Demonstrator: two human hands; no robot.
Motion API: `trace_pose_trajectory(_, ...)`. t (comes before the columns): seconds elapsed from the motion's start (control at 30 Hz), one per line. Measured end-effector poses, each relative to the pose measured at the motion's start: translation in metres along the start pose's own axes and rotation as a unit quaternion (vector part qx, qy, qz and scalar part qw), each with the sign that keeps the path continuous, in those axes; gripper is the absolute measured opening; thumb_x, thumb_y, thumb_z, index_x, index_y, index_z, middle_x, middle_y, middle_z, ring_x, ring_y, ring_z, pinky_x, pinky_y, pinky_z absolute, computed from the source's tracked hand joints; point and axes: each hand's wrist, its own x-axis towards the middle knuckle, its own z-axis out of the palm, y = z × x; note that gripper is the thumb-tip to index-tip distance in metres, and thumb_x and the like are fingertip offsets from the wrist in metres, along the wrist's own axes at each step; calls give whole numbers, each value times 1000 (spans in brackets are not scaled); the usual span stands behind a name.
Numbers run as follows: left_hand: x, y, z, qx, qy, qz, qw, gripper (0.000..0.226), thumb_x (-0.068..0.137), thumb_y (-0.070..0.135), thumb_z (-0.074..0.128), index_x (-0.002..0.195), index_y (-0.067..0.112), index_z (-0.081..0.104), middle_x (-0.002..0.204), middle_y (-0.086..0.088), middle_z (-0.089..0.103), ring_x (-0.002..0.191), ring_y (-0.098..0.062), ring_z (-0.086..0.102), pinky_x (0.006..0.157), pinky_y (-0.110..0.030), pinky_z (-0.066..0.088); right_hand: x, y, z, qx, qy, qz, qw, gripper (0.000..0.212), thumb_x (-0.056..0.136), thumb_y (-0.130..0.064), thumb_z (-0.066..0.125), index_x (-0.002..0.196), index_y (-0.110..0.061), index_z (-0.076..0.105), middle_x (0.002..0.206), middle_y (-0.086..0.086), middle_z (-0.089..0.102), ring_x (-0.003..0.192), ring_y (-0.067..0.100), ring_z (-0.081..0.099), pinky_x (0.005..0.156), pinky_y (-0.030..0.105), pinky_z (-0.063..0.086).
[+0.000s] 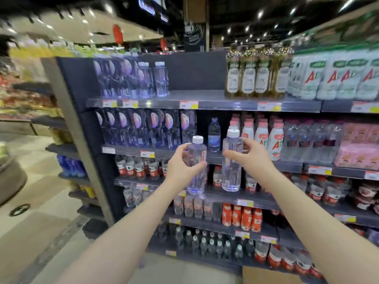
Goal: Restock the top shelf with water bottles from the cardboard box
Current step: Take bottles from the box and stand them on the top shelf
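Note:
My left hand grips a clear water bottle with a white cap, held upright. My right hand grips a second clear water bottle, also upright, close beside the first. Both are raised in front of the middle shelves. The top shelf holds several matching white-capped bottles at its left, with a bare stretch in the middle. A corner of the cardboard box shows at the bottom edge, below my right forearm.
Green tea bottles and white packs fill the top shelf's right side. Lower shelves carry packed drinks and a lone blue bottle. The shelf unit's end panel stands at the left, with open aisle floor beyond.

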Motion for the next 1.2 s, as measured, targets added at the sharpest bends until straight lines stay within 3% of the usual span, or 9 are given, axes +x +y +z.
trace_pose_trajectory(0.1,29,1,-58,-2,25,23,999,72,71,59,84,129,53,42,109,19,60,93,2,59,71,-19,46,25,-44,46,17,16,-29,999,56,73,-44,88,117,-42,52,92,-35,51,70,-34,50,50,-1,42)
trace_pose_trajectory(0.2,62,-8,-115,-6,32,37,999,62,70,62,81,117,65,41,107,24,58,93,8,56,70,-17,43,57,-78,94,16,25,-42,999,28,68,-44,89,85,-40,68,78,-29,68,68,-20,61,52,5,45)
trace_pose_trajectory(0.3,101,-20,-163,-4,26,53,998,60,72,58,82,115,67,42,108,18,61,90,12,56,73,-19,42,89,-102,141,19,41,-62,997,28,68,-41,90,89,-30,75,79,-15,76,67,-2,67,58,13,49)
trace_pose_trajectory(0.4,147,-31,-195,-2,23,73,997,82,75,51,85,144,40,42,113,10,63,95,-3,59,79,-24,44,121,-119,180,31,40,-61,997,28,72,-36,89,94,-26,76,85,-13,78,75,3,72,65,17,53)
trace_pose_trajectory(0.47,180,-33,-208,-14,33,67,997,84,76,47,87,144,26,42,116,9,63,102,-13,61,78,-21,42,143,-127,199,32,37,-62,997,25,72,-36,89,91,-29,75,81,-20,76,70,-6,70,57,8,49)
trace_pose_trajectory(0.63,275,-28,-229,-30,43,86,995,65,76,48,87,125,34,45,124,10,64,111,-12,61,89,-28,46,207,-145,223,19,30,-77,996,30,72,-37,89,98,-28,76,90,-16,78,80,0,73,64,12,51)
trace_pose_trajectory(0.8,361,-22,-238,-20,69,123,990,70,76,51,85,134,28,51,117,12,55,107,-14,59,86,-30,44,272,-159,227,20,49,-118,992,12,75,-37,87,82,-35,77,69,-21,72,59,-8,64,51,4,43)
trace_pose_trajectory(1.07,452,-36,-212,-8,72,128,989,66,73,50,88,128,29,59,101,28,52,91,8,52,69,-7,33,365,-150,224,20,56,-139,989,21,76,-32,88,94,-27,78,82,-14,78,66,-7,68,53,6,45)
trace_pose_trajectory(1.2,477,-38,-204,-8,63,127,990,49,74,53,85,114,36,61,96,31,55,85,22,54,62,-1,38,397,-145,225,12,63,-138,988,23,76,-33,88,95,-26,78,83,-14,78,68,-6,69,53,6,46)
